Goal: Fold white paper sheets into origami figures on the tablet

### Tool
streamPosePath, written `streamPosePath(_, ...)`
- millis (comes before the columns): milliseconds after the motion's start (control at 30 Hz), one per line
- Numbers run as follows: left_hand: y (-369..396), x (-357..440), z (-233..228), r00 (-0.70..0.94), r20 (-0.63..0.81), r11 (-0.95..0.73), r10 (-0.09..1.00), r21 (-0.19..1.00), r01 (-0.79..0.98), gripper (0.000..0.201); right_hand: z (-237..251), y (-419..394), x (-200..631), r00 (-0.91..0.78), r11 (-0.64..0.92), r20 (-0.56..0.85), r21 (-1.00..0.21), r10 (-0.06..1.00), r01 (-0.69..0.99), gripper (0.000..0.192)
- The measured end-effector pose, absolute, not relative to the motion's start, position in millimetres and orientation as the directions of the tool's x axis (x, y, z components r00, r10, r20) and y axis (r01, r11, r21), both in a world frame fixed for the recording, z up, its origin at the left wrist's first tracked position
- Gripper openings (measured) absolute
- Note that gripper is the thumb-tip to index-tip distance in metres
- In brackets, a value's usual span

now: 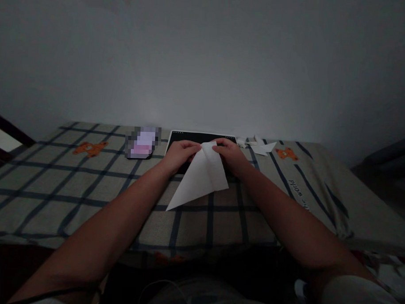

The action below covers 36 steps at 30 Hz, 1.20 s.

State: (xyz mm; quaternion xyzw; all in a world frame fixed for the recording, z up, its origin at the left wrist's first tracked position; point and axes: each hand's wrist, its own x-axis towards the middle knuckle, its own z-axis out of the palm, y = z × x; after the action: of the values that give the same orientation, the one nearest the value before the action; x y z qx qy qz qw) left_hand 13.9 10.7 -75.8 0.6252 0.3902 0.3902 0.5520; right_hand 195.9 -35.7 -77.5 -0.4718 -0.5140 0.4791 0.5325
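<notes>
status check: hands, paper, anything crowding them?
Left hand and right hand both pinch the folded white paper at its far edge. Black pad underneath; paper scraps off right, clear.

Both my forearms run bare from the lower corners of view and converge toward the middle, elbows wide, wrists close together. Left hand (pixel 180 154): palm down, knuckles up, fingers curled in a pinching grip at the left of the folded paper's (pixel 201 178) upper tip. Right hand (pixel 231 155): mirrored, fingers bent, pinching the same tip from the right. Fingertips of the two hands nearly meet. Both wrists sit level, slightly flexed downward.
</notes>
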Motion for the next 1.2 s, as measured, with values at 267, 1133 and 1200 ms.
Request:
streamPosePath(267, 11.0, 13.3, -75.7, 0.429, 0.025, -0.041, 0.903, 0.999, 0.027, 0.023, -78.0, -39.8, 196.3, 0.071, 0.14, 0.15, -0.981, 0.986, 0.135, 0.029)
streamPosePath(1133, 11.3, 14.4, -78.6, 0.43, 0.053, -0.14, 0.901, 0.975, 0.174, 0.019, -76.5, -42.6, 193.2, -0.039, 0.013, 0.016, -0.996, 0.999, -0.09, 0.023)
streamPosePath(1200, 12.3, 14.3, -80.0, 0.422, 0.068, -0.15, 0.904, 0.975, 0.164, 0.019, -77.8, -41.9, 193.2, -0.05, 0.021, 0.025, -0.996, 0.998, -0.082, 0.024)
